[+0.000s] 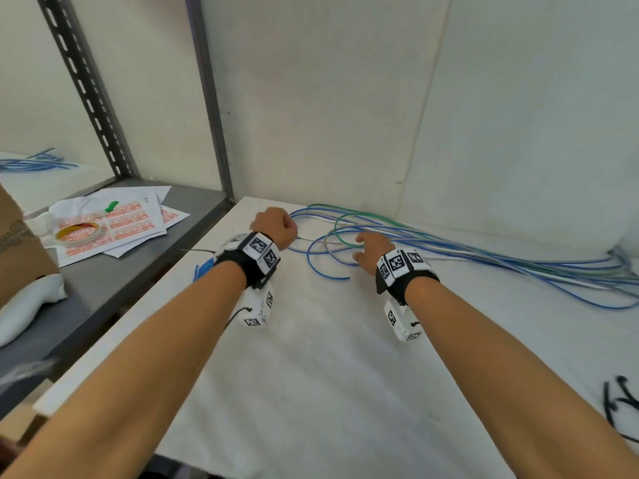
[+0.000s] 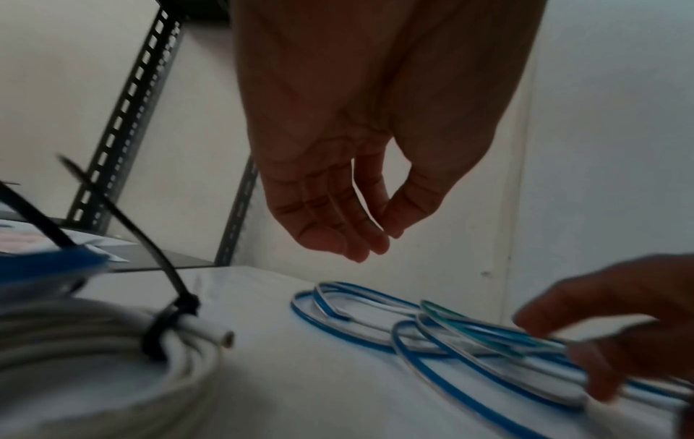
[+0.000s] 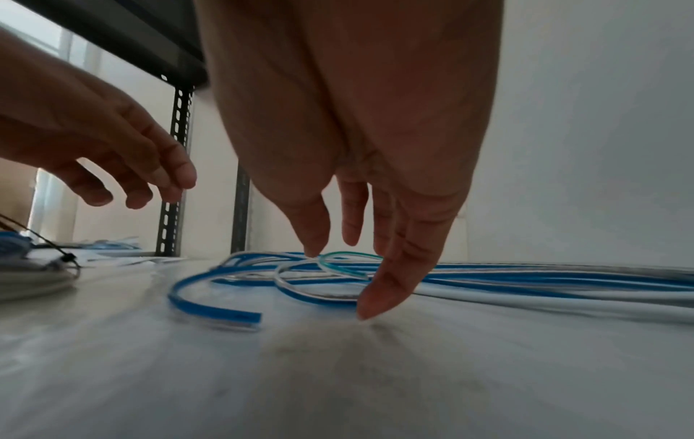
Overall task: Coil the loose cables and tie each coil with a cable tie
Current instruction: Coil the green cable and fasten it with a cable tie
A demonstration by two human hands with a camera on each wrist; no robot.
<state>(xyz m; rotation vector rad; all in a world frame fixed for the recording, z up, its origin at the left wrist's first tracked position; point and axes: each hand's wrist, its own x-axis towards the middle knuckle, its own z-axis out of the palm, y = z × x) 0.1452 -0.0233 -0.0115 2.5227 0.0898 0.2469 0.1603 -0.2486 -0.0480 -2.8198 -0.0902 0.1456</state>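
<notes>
Both hands hang over the far part of the white bench, above the looped ends of the loose cables. These are mostly blue, with one green strand and some pale ones, and they run from the bench's far left corner along the far edge toward the right edge, where they bunch together. One cut blue end lies on the bench nearer the person than the loops.

The left hand hovers clear of the cables, its fingers gently bent with the thumb close to their tips, and nothing held. The right hand points its straight, spread fingers down into the loops; the little finger nearly meets the bench, and whether any fingertip touches a cable cannot be told. It holds nothing.

Below the left wrist, by the bench's left edge, lies a grey-white coil bound with a black cable tie whose tail stands up at a slant. A blue coil lies just beyond it, blurred. More black cable ties lie at the right edge.

On the grey shelf left of the bench sit a roll of tape on printed sheets, a cardboard box whose contents are hidden, and a white bundle
</notes>
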